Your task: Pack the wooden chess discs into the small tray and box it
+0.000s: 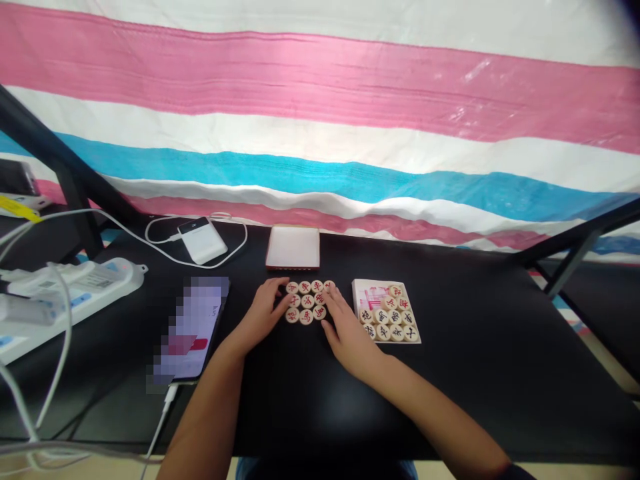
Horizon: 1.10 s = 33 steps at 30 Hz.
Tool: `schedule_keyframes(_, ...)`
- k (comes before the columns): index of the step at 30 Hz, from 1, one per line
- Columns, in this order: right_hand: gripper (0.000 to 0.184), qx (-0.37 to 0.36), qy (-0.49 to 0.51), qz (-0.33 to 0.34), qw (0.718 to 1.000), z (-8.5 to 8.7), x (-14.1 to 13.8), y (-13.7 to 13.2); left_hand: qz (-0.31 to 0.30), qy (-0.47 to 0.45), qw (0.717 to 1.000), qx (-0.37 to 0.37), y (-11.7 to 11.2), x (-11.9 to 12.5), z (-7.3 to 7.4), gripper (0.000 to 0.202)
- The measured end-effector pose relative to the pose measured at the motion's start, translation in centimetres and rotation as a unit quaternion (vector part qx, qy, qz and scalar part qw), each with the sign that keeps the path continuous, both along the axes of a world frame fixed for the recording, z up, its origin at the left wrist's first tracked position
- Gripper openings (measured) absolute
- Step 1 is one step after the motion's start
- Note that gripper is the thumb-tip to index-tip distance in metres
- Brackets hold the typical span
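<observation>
Hands (263, 317) (347, 340) apart, both low over black tabletop (450, 380), with cluster of round wooden xiangqi pieces (306, 301) between them. Cluster lies flat in roughly three rows, ten or so pieces, red characters on top, packed close, most touching neighbours. Left hand sits at cluster's left side, right hand at its right side and lower edge. Both look open, fingers (330, 297) extended, fingertips on or just beside outer pieces. No clear pinch on any piece, though view is small and a light grip would be hard to rule out.

Just right of right hand: square pink-printed card (361, 291) with second group of round pieces (389, 313) on it, mostly dark characters, some red. Just beyond cluster: flat white pad (293, 247) with red edge. Further left: white power bank (203, 241) on looped white cable (235, 235); phone (193, 327) lying on tabletop, screen pixelated, wired to white charging cable (167, 400); white power strip (70, 293) with plugs. Striped pink, white and blue plastic sheet (320, 80) hangs behind table
</observation>
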State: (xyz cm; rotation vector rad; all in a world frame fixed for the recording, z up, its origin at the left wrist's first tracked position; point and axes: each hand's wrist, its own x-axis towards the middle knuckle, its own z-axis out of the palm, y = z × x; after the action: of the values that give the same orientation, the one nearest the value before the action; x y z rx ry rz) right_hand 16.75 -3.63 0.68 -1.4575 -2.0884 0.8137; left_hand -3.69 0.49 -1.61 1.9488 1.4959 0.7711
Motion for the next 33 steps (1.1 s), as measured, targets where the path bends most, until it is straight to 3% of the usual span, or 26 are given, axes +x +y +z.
schedule_keyframes(4, 0.054, 0.003, 0.015, -0.001, 1.0, -0.2, -0.4, -0.1, 0.015, 0.025, 0.999, 0.032, 0.3, 0.6, -0.4, 0.036)
schedule_keyframes(8, 0.049, 0.036, 0.035, -0.027, 0.998, 0.9, 0.3, 0.3, 0.021, 0.031, 0.998, 0.052, 0.2, 0.7, -0.3, 0.035)
schedule_keyframes(13, 0.028, 0.106, -0.048, -0.202, 0.972, 3.3, 5.2, 1.9, 0.026, 0.014, 0.998, 0.05, 0.5, 0.5, -0.4, 0.036)
schedule_keyframes(17, 0.021, 0.076, -0.216, -0.291, 0.929, 3.5, 9.6, 2.9, 0.019, 0.016, 0.998, 0.056, 0.9, 0.2, -1.0, 0.037)
schedule_keyframes(20, 0.023, 0.03, -0.275, -0.292, 0.916, 3.2, 10.6, 3.2, 0.022, 0.034, 0.998, 0.052, 1.0, 0.1, -1.2, 0.037)
schedule_keyframes(25, 0.028, -0.025, -0.325, -0.279, 0.903, 4.0, 9.3, 3.8, 0.019, 0.052, 0.997, 0.061, 0.9, 0.2, -0.7, 0.037)
schedule_keyframes(33, 0.023, -0.101, -0.352, -0.273, 0.89, 5.2, 8.8, 5.2, 0.018, 0.061, 0.997, 0.052, 0.7, 0.3, -0.6, 0.036)
